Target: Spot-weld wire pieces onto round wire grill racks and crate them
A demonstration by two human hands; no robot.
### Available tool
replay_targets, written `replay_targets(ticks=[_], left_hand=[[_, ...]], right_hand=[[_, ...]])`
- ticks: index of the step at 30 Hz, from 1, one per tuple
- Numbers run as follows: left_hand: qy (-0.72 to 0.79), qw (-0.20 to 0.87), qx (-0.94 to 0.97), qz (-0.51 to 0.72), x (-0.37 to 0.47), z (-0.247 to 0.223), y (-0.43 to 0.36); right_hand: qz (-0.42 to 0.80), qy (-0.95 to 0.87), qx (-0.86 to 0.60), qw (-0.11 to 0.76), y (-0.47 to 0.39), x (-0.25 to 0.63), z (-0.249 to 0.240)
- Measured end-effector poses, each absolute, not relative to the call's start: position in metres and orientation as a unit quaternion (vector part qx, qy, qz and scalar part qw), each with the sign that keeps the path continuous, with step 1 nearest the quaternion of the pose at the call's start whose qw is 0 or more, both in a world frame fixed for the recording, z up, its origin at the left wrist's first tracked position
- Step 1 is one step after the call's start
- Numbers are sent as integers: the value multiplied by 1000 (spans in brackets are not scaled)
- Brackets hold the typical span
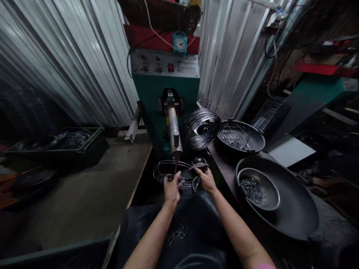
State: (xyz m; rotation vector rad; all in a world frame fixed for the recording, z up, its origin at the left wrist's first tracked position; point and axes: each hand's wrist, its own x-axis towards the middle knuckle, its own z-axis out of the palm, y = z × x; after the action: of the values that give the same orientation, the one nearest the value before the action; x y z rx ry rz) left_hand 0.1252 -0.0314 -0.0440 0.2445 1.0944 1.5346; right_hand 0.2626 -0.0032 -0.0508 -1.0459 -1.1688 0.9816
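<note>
My left hand point(172, 189) is closed in a pinch just below the tip of a green machine's metal arm point(174, 130). What its fingers hold is too small and dark to make out. Around and behind them lies a bent wire frame point(157, 174), partly hidden by the hand. My right hand point(206, 180) grips a flat dark piece point(198, 166) between thumb and fingers, right of the arm's tip. Short bent wire pieces point(178, 234) rest in a small heap on the black apron point(202, 228) over my lap.
The green machine point(151, 93) stands ahead, with a teal clock point(180, 42) on top. Coiled wire point(193, 130) stands to its right. Farther right are a pan of wire pieces point(259, 142) and a bowl point(270, 203) inside a large pan point(300, 209). A bin point(97, 140) stands left.
</note>
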Motion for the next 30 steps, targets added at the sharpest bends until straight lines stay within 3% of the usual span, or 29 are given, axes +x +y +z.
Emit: replay_targets(ticks=[6, 13, 19, 26, 30], left_hand=[[484, 539, 194, 661, 135, -61, -55], [553, 502, 329, 578, 147, -64, -52], [531, 512, 373, 563, 152, -74, -57], [605, 285, 503, 549, 141, -81, -63], [642, 283, 520, 487, 138, -73, -60]], right_hand=[[452, -420, -446, 648, -10, 278, -80], [431, -388, -439, 686, -17, 271, -86], [384, -433, -478, 660, -30, 278, -87], [426, -460, -439, 644, -28, 278, -94], [396, -476, -438, 651, -32, 273, -89]])
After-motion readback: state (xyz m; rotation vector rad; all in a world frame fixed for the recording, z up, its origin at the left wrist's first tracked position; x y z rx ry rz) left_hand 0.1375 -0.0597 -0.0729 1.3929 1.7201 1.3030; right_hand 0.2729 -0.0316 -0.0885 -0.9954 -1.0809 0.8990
